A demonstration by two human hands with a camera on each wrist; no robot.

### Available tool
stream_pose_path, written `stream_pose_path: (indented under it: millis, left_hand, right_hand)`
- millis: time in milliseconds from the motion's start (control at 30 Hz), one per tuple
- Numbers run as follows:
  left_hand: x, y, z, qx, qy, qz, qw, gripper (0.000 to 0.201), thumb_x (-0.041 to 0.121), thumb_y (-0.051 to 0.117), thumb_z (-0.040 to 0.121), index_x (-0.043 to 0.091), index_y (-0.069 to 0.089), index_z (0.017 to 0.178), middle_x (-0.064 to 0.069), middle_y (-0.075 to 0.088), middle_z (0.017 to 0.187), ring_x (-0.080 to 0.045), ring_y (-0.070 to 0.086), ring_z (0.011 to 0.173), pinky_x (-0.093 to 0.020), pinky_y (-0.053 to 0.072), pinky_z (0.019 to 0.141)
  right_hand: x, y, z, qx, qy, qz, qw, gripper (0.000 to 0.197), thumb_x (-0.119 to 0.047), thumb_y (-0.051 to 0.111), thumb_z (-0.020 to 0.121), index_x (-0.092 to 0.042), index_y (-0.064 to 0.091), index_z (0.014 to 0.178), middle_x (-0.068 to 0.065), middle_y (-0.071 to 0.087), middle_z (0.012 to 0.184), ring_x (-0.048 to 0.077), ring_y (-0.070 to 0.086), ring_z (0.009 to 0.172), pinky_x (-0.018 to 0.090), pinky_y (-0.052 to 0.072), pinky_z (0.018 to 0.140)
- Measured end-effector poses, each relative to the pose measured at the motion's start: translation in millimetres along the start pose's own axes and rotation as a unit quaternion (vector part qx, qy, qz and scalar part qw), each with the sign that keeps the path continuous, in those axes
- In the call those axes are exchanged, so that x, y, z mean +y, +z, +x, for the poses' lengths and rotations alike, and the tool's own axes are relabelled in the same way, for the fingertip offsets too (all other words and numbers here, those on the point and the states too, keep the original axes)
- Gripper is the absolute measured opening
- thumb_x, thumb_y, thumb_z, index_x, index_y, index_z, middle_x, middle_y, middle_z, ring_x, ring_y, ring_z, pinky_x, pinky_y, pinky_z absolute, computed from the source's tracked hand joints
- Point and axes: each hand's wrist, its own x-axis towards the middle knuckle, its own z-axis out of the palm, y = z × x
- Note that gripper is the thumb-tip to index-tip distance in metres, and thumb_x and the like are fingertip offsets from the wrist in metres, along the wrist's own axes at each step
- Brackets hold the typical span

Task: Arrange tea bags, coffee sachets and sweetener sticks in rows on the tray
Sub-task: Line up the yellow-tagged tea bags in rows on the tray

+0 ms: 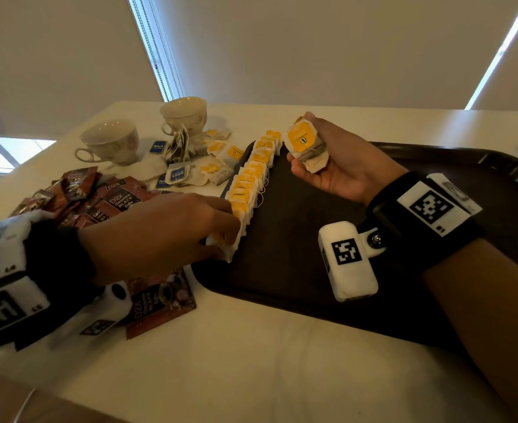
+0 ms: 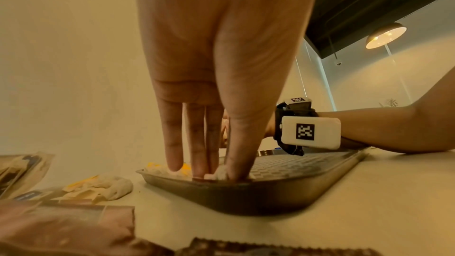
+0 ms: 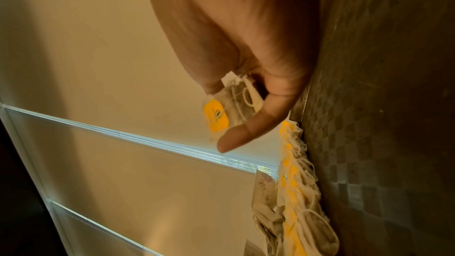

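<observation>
Nearest me, a loose coffee sachet point(image 1: 160, 303) lies on the white surface point(image 1: 251, 361) just under my left wrist, where a careless drag of the arm could sweep it off the edge.

My left hand point(image 1: 166, 230) reaches over the tray's point(image 1: 282, 270) near left corner, its fingers point(image 2: 194, 143) straight and pressing down on the nearest tea bag point(image 1: 224, 248) at the end of the row of yellow-tagged tea bags point(image 1: 251, 175). The bags overlap like shingles along the tray's left rim, so I judge that too hard a push here would ripple up the line and skew it, or tip the end bag over the low rim. The strings hang loose on the tray side; a fingertip could catch one and pull a bag out when I lift away.

Further out, my right hand point(image 1: 340, 160) is held above the tray with a small stack of tea bags point(image 1: 306, 148) pinched between thumb and curled fingers. A slack grip could fan or drop them onto the finished row.

Beyond, the coffee sachets point(image 1: 80, 193), blue-tagged tea bags point(image 1: 175, 175) and two teacups point(image 1: 147, 132) crowd the surface left of the tray. I cannot pick out any sweetener sticks.
</observation>
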Motion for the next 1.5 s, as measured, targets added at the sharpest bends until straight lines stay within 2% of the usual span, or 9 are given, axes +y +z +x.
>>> stream_pose_path:
  millis: [167,300,500,600,733,833,1000,1200,1500]
  left_hand:
    - [-1,-1,6,0.005,0.009,0.008,1.0,0.034,0.039,0.055,0.086,0.035,0.055,0.12,0.013,0.049,0.127,-0.002,0.053,0.104,-0.023,0.051,0.083]
    - [-4,-15,11,-0.001,-0.015,-0.029,0.999,0.037,0.048,0.054,0.082,0.038,0.054,0.118,0.021,0.049,0.113,0.007,0.05,0.09,-0.007,0.042,0.07]
    - [-8,-57,23,0.271,-0.033,-0.184,0.944,0.029,0.039,0.065,0.077,0.017,0.067,0.095,0.008,0.067,0.087,0.003,0.062,0.079,-0.014,0.053,0.073]
    - [-5,-60,47,0.302,-0.049,-0.207,0.929,0.033,0.045,0.069,0.075,0.019,0.065,0.096,0.012,0.064,0.084,0.002,0.062,0.08,-0.006,0.047,0.071]
    - [6,-49,74,0.304,-0.046,-0.195,0.931,0.022,0.035,0.073,0.078,0.019,0.06,0.084,0.007,0.064,0.082,-0.007,0.061,0.073,-0.013,0.045,0.069]
    - [10,-47,81,0.318,-0.027,-0.183,0.93,0.017,0.027,0.072,0.08,0.02,0.057,0.079,0.01,0.059,0.077,0.002,0.052,0.065,-0.003,0.037,0.064]
    - [10,-48,73,0.312,-0.031,-0.216,0.925,0.014,0.032,0.067,0.084,0.022,0.058,0.081,0.018,0.057,0.074,-0.001,0.058,0.072,-0.007,0.044,0.067]
    - [14,-67,27,0.238,-0.04,-0.39,0.889,0.022,0.023,0.069,0.073,0.005,0.059,0.08,-0.01,0.07,0.08,-0.016,0.071,0.073,-0.022,0.058,0.072]
    - [5,-29,-7,0.006,-0.081,-0.405,0.911,0.011,0.027,0.072,0.064,0.023,0.066,0.072,-0.002,0.073,0.076,-0.017,0.071,0.071,-0.022,0.057,0.066]
  right_hand:
    - [0,-1,0,-0.001,-0.001,-0.003,1.0,0.033,-0.043,0.048,0.095,-0.013,0.06,0.087,0.006,0.06,0.077,0.011,0.058,0.062,0.021,0.053,0.047]
    - [1,-3,0,-0.003,-0.004,-0.01,1.0,0.034,-0.043,0.048,0.094,-0.012,0.06,0.088,0.007,0.059,0.077,0.011,0.058,0.063,0.021,0.053,0.047]
    - [1,1,1,-0.052,0.006,-0.03,0.998,0.036,-0.044,0.047,0.094,-0.01,0.058,0.095,0.008,0.062,0.078,0.01,0.06,0.053,0.022,0.053,0.047]
    - [1,1,-1,-0.075,0.005,-0.028,0.997,0.035,-0.043,0.047,0.094,-0.01,0.058,0.1,0.007,0.063,0.078,0.01,0.061,0.054,0.023,0.054,0.049]
    - [2,0,-2,-0.085,0.007,-0.02,0.996,0.033,-0.042,0.047,0.095,-0.012,0.057,0.099,0.006,0.062,0.076,0.011,0.061,0.055,0.023,0.054,0.05]
    - [2,-1,-1,-0.081,0.008,-0.014,0.997,0.032,-0.042,0.046,0.096,-0.012,0.057,0.101,0.005,0.062,0.075,0.011,0.062,0.055,0.023,0.054,0.05]
    - [2,0,-1,-0.07,0.012,-0.013,0.997,0.036,-0.042,0.048,0.095,-0.01,0.055,0.109,0.008,0.063,0.079,0.012,0.064,0.054,0.023,0.053,0.048]
    - [0,-2,-1,-0.018,0.01,-0.007,1.0,0.033,-0.043,0.045,0.096,-0.011,0.055,0.093,0.007,0.059,0.079,0.012,0.06,0.059,0.023,0.055,0.048]
    - [1,-2,0,-0.007,0.013,-0.004,1.0,0.037,-0.044,0.044,0.096,-0.009,0.054,0.09,0.008,0.056,0.074,0.012,0.057,0.056,0.023,0.055,0.049]
